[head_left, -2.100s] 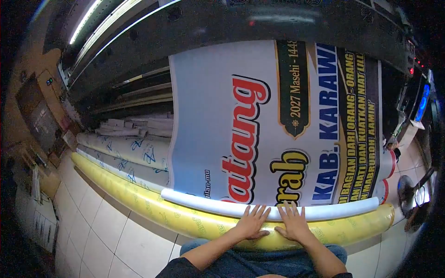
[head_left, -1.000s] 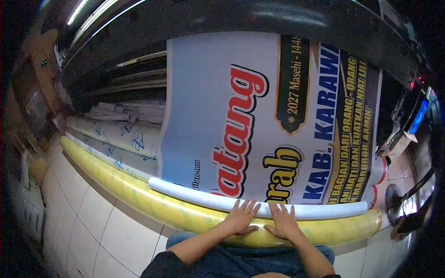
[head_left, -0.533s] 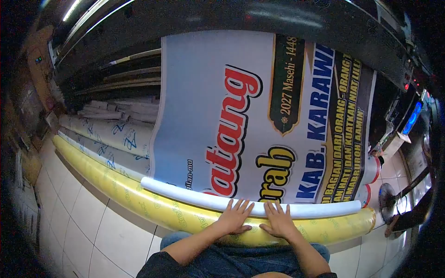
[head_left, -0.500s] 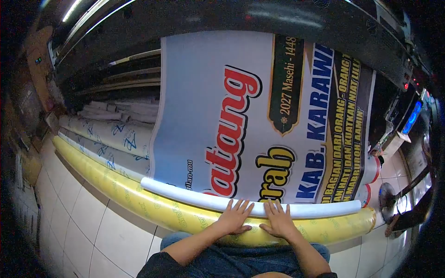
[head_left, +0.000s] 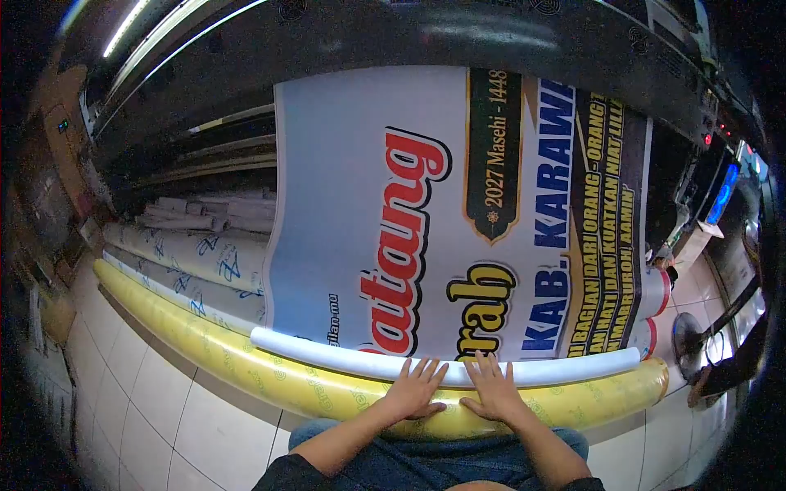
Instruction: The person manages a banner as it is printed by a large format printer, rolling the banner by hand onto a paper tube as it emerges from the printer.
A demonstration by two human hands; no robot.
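A printed banner (head_left: 327, 196) hangs from a large dark machine, its lower end wound into a white roll (head_left: 327, 354). That roll lies along a long yellow roll (head_left: 221, 366) in front of my lap. My left hand (head_left: 415, 391) rests with spread fingers, fingertips on the white roll and palm over the yellow one. Close beside it on the right, my right hand (head_left: 493, 391) lies the same way, fingers apart. Neither hand grips anything.
The dark machine (head_left: 458, 37) spans the top. Wrapped rolls (head_left: 184, 254) and smaller white rolls (head_left: 188, 214) lie at the left. A lit blue screen (head_left: 724, 195) and a dark round stand base (head_left: 688, 340) are at the right, above the tiled floor (head_left: 147, 393).
The view has shifted slightly, so the banner and machine sit a little lower and further left. My hands keep nearly the same flat pose on the rolls.
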